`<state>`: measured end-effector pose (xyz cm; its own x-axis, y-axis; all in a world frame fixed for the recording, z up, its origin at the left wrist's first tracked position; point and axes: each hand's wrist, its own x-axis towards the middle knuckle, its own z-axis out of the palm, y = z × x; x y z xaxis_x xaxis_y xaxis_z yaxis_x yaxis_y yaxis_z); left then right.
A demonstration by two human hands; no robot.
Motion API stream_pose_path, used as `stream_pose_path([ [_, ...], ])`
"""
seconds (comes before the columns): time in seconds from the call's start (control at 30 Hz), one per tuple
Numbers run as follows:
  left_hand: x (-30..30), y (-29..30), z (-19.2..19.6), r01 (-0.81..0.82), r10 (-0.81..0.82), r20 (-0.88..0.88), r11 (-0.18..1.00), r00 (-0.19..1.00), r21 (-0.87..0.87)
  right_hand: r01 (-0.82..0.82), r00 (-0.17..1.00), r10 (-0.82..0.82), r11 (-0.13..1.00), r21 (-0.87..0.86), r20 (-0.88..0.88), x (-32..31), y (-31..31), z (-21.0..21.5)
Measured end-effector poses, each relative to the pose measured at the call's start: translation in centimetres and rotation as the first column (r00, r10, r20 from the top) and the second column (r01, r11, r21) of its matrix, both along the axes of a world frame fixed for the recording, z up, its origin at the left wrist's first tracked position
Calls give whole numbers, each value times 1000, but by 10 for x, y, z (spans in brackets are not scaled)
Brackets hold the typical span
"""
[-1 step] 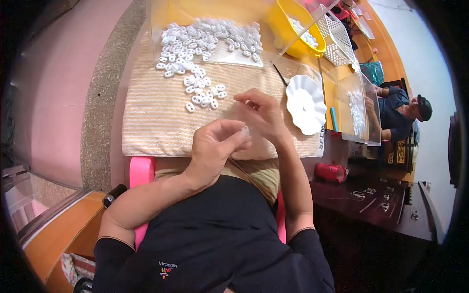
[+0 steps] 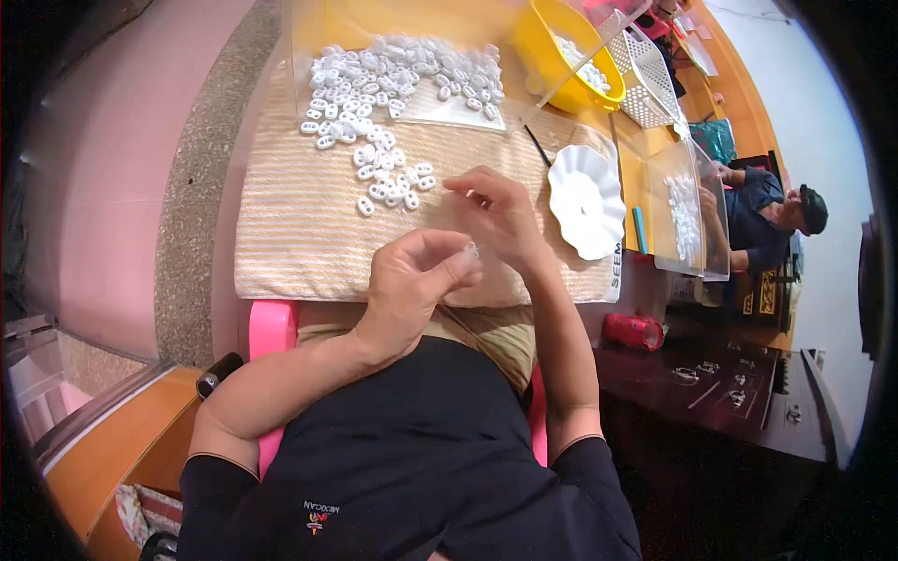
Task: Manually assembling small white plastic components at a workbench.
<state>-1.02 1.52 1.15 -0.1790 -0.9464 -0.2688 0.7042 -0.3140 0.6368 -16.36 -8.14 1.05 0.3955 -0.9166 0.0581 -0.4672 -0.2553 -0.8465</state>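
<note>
My left hand (image 2: 407, 280) is closed in a pinch above the front of a striped towel (image 2: 299, 234). Between its thumb and forefinger sits a small whitish, see-through piece (image 2: 472, 250), too small to name. Close beside it on the right, my right hand (image 2: 500, 215) hovers with curled fingers, partly smeared by motion; whether it holds anything is hidden. Just beyond, a loose group of small white oval plastic pieces (image 2: 393, 178), each with two holes, lies on the towel. More of these ovals (image 2: 365, 79) are heaped farther back, some on a clear tray (image 2: 449, 114).
A white wavy-edged dish (image 2: 580, 201) rests right of my hands, with a thin black stick (image 2: 537, 145) beside it. Behind stand a yellow basin (image 2: 552, 65) and a white basket (image 2: 645, 75). Rightward, a person (image 2: 767, 210) sits by a clear bin (image 2: 683, 220) of white pieces.
My right hand has shifted very slightly left, toward the loose white ovals. My left hand keeps its pinch in the same place.
</note>
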Motion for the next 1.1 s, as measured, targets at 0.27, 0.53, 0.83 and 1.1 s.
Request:
stream_pose_path([
  [0.27, 2, -1, -3, 10, -10, -16, 1000, 1000, -25, -139, 904, 23, 960, -243, -426, 28, -11, 6],
  [0.53, 3, -3, -2, 19, -19, 4, 1000, 1000, -1, -156, 847, 64, 979, -133, -527, 25, -9, 19],
  [0.83, 4, -4, -1, 30, -30, -12, 999, 999, 19, -170, 857, 132, 985, -32, -498, 15, -7, 23],
  [1.1, 3, -5, -3, 24, -21, -51, 998, 998, 54, -206, 859, 160, 977, -43, -486, 3, 3, 24],
])
